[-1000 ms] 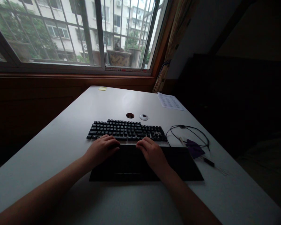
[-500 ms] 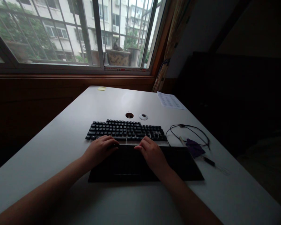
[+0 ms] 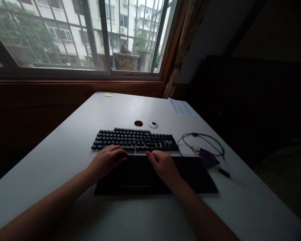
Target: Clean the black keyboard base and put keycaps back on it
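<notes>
A black keyboard [image 3: 132, 138] with raised keys rests on the white table. Along its near side lies a wide, flat black panel [image 3: 137, 177] with a thin bar-shaped outline near its front edge. My left hand [image 3: 109, 159] bends its fingers over the panel's far edge, close to the keyboard's bottom row, its thumb on the panel side. To the right, my right hand [image 3: 162, 164] is closed at the same edge, fingers curled and thumb pointing toward the keyboard. The fingertips of my right hand are hidden.
Right of the keyboard are a looped black cable [image 3: 203, 137], a purple cloth [image 3: 208, 159] and a small black-handled item [image 3: 223, 172]. Beyond the keyboard are a round hole [image 3: 138, 123] and a white ring [image 3: 153, 125]. Printed paper [image 3: 182, 107] and a yellow note [image 3: 108, 95] lie farther back.
My right hand has curled its fingers in more and drawn back slightly, its thumb now raised toward the keyboard. My left hand and the keyboard stay where they were.
</notes>
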Available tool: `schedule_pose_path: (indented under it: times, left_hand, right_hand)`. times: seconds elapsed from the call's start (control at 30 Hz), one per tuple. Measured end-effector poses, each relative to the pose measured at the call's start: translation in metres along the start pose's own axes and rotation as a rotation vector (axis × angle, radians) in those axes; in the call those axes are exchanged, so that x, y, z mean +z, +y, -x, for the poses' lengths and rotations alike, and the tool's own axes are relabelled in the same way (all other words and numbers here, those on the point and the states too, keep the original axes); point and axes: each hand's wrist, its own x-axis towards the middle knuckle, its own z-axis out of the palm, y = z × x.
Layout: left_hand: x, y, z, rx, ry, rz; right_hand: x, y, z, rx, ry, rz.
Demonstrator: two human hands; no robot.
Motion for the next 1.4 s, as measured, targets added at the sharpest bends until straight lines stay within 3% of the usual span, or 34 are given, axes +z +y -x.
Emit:
schedule_pose_path:
  times: [0.4, 0.7, 0.9, 1.03, 1.4]
  left_hand:
    - [0.0, 0.001, 0.0, -0.024, -0.032, 0.008]
    - [-0.003, 0.0, 0.0, -0.043, -0.022, 0.078]
    - [-0.009, -0.006, 0.002, -0.054, -0.02, 0.157]
    - [-0.009, -0.007, 0.002, -0.073, -0.028, 0.163]
    - [-0.006, -0.009, 0.002, -0.08, -0.028, 0.231]
  right_hand:
    - [0.001, -0.002, 0.0, 0.019, -0.068, -0.03]
    - [0.003, -0.003, 0.0, -0.081, -0.023, -0.092]
    - [0.008, -0.008, 0.001, -0.251, 0.007, -0.016]
    - [0.018, -0.016, 0.002, -0.34, -0.047, 0.095]
    - [0.026, -0.024, 0.005, -0.36, -0.159, 0.28]
